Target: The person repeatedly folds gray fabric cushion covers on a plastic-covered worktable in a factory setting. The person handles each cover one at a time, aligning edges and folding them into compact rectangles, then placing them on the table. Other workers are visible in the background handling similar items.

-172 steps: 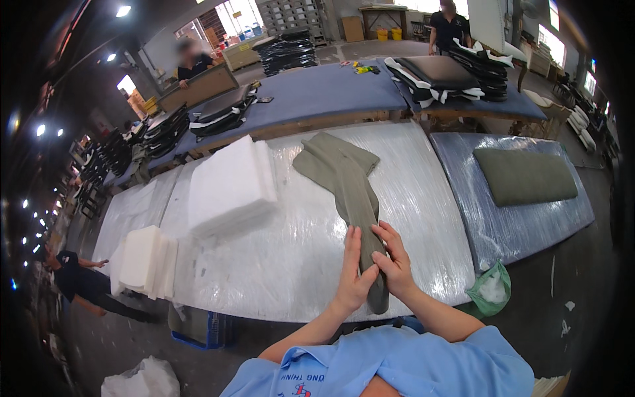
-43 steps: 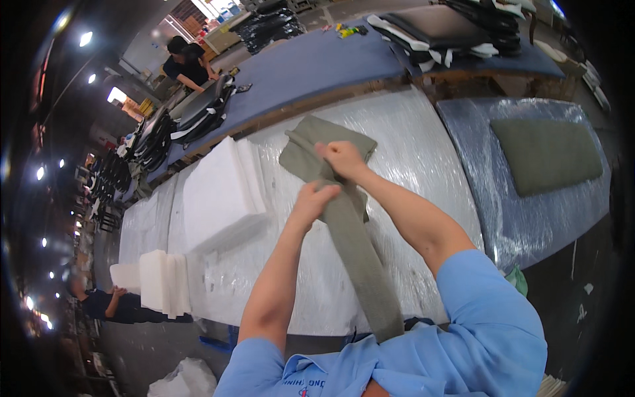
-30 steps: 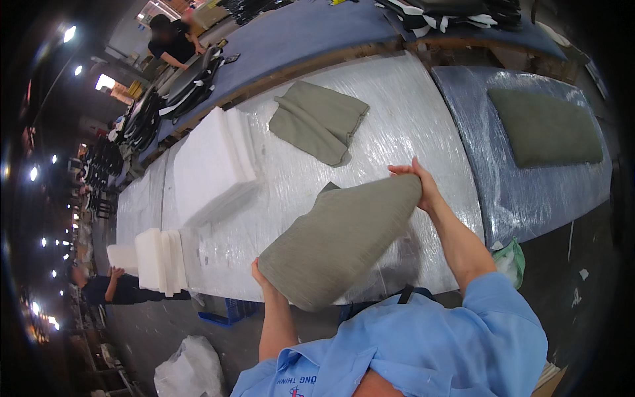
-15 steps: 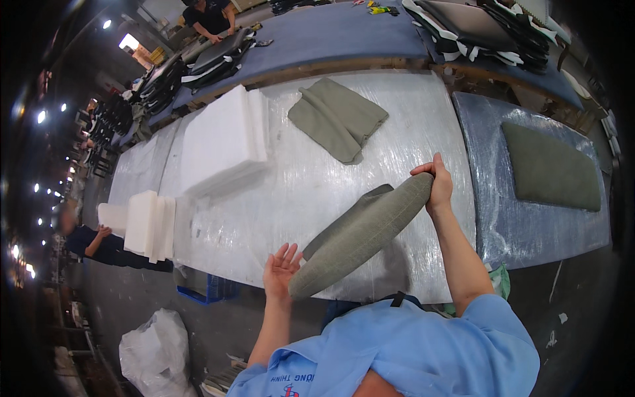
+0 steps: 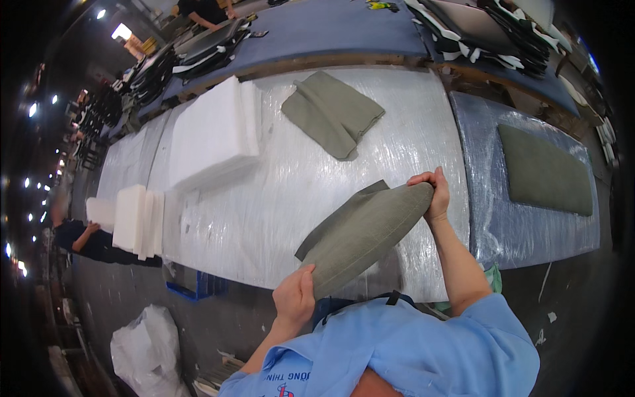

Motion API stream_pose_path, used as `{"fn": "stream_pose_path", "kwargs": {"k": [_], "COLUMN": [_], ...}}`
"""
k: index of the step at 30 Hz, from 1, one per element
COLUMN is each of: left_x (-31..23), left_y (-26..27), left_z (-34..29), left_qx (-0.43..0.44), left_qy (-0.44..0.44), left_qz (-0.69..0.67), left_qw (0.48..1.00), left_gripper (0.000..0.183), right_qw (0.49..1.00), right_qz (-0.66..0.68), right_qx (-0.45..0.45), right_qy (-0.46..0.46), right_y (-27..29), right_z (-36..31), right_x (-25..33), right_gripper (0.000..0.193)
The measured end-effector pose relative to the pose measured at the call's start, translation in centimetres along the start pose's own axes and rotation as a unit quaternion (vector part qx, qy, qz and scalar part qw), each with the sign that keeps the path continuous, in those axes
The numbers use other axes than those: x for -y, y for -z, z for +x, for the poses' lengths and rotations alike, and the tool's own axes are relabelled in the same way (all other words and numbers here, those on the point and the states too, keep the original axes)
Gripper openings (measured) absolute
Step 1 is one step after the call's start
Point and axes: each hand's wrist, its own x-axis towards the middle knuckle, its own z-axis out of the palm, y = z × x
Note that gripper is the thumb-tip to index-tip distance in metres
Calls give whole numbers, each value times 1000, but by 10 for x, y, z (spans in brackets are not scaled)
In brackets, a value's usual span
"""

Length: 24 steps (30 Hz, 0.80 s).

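Observation:
An olive-green cushion cover (image 5: 370,235), plump along its near seam and with a loose flap on its far side, is held up between both hands over the near side of the table. My left hand (image 5: 295,295) is closed on its left end, thumb on top. At the opposite, farther end, my right hand (image 5: 433,192) grips the corner with bent fingers. Whatever fills the cover is hidden. Beyond it a folded olive-green cloth piece (image 5: 334,112) lies on the plastic-wrapped table (image 5: 231,225).
A stack of white foam sheets (image 5: 215,135) stands left on the table. A flat olive-green cushion (image 5: 548,171) rests on the right-hand table (image 5: 486,231). A co-worker (image 5: 83,235) handles white pads (image 5: 135,221) at left. Dark covers (image 5: 463,30) are piled on the far blue table (image 5: 331,33).
My left hand has gone from open fingers beside the cover to a closed grip on its left end. The cover has tilted, showing more of its upper face. My right hand keeps its hold.

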Motion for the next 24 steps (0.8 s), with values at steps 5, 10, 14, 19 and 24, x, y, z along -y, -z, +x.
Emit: {"fn": "stream_pose_path", "kwargs": {"k": [5, 10, 14, 19, 24], "left_x": [17, 38, 34, 45, 77], "left_y": [3, -13, -43, -77, -97], "left_z": [4, -33, -65, -108, -113], "left_qx": [-36, -118, -163, -170, -144], "left_qy": [28, 182, 232, 374, 468], "left_qz": [-61, -223, -272, -295, -584], "left_qw": [997, 950, 920, 863, 648], "left_gripper": [31, 26, 28, 47, 61], "right_qw": [998, 974, 912, 817, 748], "right_qz": [-19, -172, -37, -46, -155], "right_qx": [51, 110, 148, 325, 361], "right_qy": [-12, -102, -380, -474, -535], "right_y": [-7, 29, 64, 63, 5], "right_z": [13, 3, -18, -42, -82], "right_x": [-6, -1, 31, 23, -14], "right_gripper": [67, 43, 54, 55, 54]}}
